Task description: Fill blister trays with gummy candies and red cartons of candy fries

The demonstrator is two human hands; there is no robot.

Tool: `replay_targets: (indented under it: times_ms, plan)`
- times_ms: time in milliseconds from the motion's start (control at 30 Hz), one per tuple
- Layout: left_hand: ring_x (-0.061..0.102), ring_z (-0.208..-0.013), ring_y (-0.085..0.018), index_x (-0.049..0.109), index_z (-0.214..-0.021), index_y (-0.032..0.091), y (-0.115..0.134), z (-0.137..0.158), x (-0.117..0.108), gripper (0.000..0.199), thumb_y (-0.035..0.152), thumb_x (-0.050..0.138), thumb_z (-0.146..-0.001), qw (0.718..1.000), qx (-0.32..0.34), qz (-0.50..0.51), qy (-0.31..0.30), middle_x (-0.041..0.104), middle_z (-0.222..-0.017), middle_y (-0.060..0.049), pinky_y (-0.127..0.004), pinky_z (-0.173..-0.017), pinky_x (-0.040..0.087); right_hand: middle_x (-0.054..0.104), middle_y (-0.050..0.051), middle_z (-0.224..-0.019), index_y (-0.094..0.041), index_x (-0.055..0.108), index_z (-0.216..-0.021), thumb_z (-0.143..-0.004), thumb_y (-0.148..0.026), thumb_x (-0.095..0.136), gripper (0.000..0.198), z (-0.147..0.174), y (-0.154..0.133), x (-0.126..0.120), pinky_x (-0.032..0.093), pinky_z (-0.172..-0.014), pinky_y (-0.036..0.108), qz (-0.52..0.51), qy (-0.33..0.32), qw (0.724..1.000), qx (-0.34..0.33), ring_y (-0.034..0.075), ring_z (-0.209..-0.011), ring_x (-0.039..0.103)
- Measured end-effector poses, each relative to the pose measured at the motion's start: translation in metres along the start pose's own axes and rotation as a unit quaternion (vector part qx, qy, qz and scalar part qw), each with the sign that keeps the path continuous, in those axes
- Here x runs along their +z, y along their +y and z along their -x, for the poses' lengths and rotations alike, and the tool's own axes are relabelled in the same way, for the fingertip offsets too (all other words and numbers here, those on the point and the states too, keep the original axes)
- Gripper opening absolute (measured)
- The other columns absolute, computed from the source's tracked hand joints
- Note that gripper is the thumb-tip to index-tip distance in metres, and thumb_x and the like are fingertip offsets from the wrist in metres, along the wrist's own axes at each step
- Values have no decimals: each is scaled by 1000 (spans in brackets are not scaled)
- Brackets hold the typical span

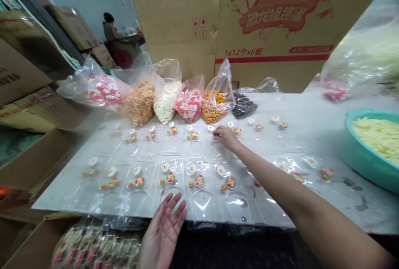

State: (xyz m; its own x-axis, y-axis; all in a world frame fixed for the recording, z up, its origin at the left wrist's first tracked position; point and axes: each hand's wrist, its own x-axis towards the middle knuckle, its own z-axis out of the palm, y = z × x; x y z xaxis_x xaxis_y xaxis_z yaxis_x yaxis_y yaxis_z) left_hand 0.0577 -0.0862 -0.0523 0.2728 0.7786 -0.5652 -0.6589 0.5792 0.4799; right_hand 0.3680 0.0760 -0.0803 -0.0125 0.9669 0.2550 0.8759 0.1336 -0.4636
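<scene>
Head view: right hand [226, 137] stretched far forward, left hand [163, 230] palm up

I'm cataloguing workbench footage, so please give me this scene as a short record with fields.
Left hand: open, palm showing, near the table's front edge
Right hand: fingertips over the back row; grip unclear
Trays: clear plastic, two rows, holding small egg-like and pizza-like pieces
Bags: clear, filled, along the back
Basin: turquoise, far right, pale contents inside
Background: printed cardboard box; person at left
</scene>
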Motion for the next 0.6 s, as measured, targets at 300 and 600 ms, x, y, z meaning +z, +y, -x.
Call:
replay_targets:
  times_ms: [300,600]
  plan:
    - [48,-112,-23,54,-114,26,-2,-6,-10,34,17,42,-83,1000,16,5,-24,51,-123,-9,-35,-92,42,61,9,-92,-11,63,-80,-77,-9,42,21,-11,-13,18,36,-77,23,124,-130,982,-66,15,-87,52]
    - [58,-98,-22,61,-103,25,-2,-26,-17,29,15,48,-80,998,-11,-16,-57,60,-112,-7,-35,-85,46,62,6,-100,-17,60,-100,-83,-15,36,30,-35,-3,-36,39,-81,25,21,93,994,-46,15,-93,54]
